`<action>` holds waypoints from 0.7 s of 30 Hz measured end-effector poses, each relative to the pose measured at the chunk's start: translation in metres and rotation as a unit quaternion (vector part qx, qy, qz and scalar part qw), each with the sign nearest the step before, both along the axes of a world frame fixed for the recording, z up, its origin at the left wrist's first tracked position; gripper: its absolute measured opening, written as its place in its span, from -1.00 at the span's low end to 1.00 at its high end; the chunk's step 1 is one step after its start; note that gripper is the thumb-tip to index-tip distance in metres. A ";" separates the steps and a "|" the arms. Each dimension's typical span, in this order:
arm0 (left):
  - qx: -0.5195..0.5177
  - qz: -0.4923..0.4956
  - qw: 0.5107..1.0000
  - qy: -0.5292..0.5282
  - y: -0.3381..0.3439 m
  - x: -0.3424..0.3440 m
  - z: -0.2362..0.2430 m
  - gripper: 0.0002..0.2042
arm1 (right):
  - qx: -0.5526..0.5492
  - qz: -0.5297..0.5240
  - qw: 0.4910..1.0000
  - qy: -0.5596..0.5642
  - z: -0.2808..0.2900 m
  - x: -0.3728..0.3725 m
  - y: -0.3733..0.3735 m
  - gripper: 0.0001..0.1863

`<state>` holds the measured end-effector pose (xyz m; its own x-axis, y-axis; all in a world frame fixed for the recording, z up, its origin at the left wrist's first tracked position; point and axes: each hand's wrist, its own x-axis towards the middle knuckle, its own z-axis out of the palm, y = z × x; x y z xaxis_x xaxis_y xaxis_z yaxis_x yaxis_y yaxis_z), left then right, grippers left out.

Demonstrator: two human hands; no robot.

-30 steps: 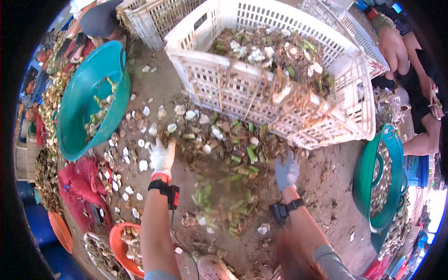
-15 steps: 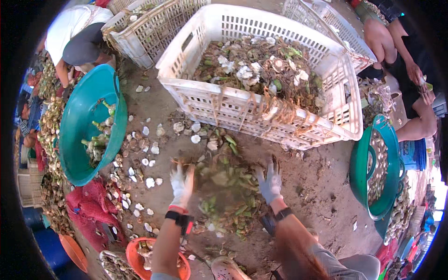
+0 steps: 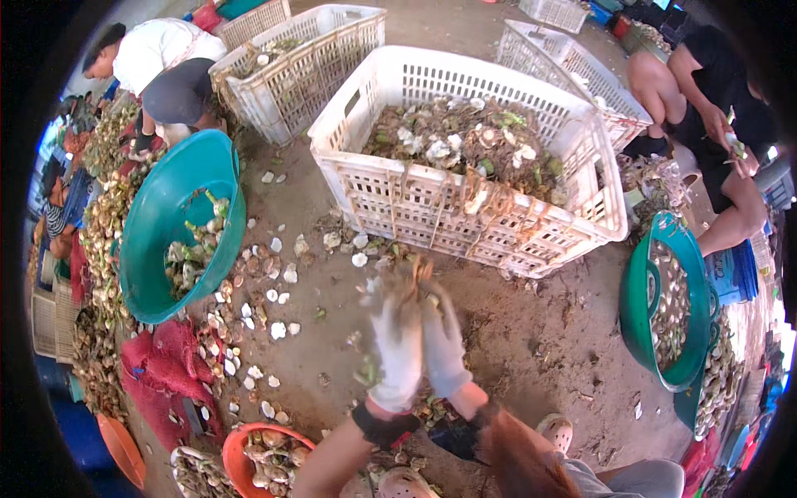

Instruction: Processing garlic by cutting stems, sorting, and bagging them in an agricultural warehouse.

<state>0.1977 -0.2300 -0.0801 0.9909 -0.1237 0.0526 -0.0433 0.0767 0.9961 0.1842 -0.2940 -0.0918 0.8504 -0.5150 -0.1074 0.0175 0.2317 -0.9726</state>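
My gloved left hand (image 3: 397,353) and gloved right hand (image 3: 444,344) press together above the dirt floor, palms facing. Between their blurred fingertips is a clump of garlic trimmings (image 3: 413,286), brown and stringy, with loose bits at its left. Just beyond my hands stands a white plastic crate (image 3: 398,203) with slotted walls, heaped with garlic scraps (image 3: 473,141) of dry skins, white root ends and green stem pieces. A few green scraps remain partly hidden under my wrists.
A teal tub (image 3: 178,232) with garlic bulbs leans at left, near a red mesh sack (image 3: 166,369). An orange basin (image 3: 241,452) of garlic is close by my left forearm. Green tubs (image 3: 635,315) stand at right. Two people crouch at far left and right; more crates stand behind.
My hands were apart with fingers spread on either side of the floor scraps. They have come together and gathered a clump between them. The view has shifted slightly.
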 end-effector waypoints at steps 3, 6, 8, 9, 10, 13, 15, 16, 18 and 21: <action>-0.095 -0.067 0.972 -0.206 -0.032 0.045 0.095 -0.61 | -0.292 -0.060 0.941 -0.160 0.095 0.026 -0.042 -0.63; 0.174 -0.069 0.937 -0.296 -0.051 0.113 0.158 -0.59 | -0.309 -0.008 0.931 -0.191 0.181 0.072 -0.104 -0.61; 0.268 0.031 0.877 -0.397 -0.028 0.135 0.153 -0.63 | -0.457 -0.045 0.881 -0.114 0.192 0.070 -0.137 -0.64; 0.193 -0.044 0.890 -0.411 -0.005 0.139 0.137 -0.65 | -0.498 -0.093 0.855 -0.113 0.183 0.060 -0.150 -0.67; 0.130 -0.005 0.913 -0.387 0.017 0.131 0.111 -0.63 | -0.496 -0.096 0.847 -0.164 0.161 0.036 -0.158 -0.69; 0.259 -0.011 0.952 -0.165 0.095 0.063 0.006 -0.55 | -0.451 0.065 0.886 0.083 0.050 -0.028 -0.135 -0.70; 0.461 0.011 0.882 0.096 0.133 0.000 -0.058 -0.46 | -0.508 0.223 0.714 0.426 -0.015 -0.064 -0.109 -0.51; 0.480 0.029 0.862 0.162 0.140 -0.027 -0.083 -0.47 | -0.492 0.206 0.750 0.391 -0.038 -0.081 -0.091 -0.49; 0.488 0.007 0.866 0.111 0.134 -0.071 -0.121 -0.51 | -0.471 0.180 0.795 0.338 -0.068 -0.102 -0.048 -0.46; 0.483 0.057 0.871 0.073 0.092 -0.098 -0.149 -0.41 | -0.335 0.132 0.867 0.345 -0.084 -0.112 0.018 -0.46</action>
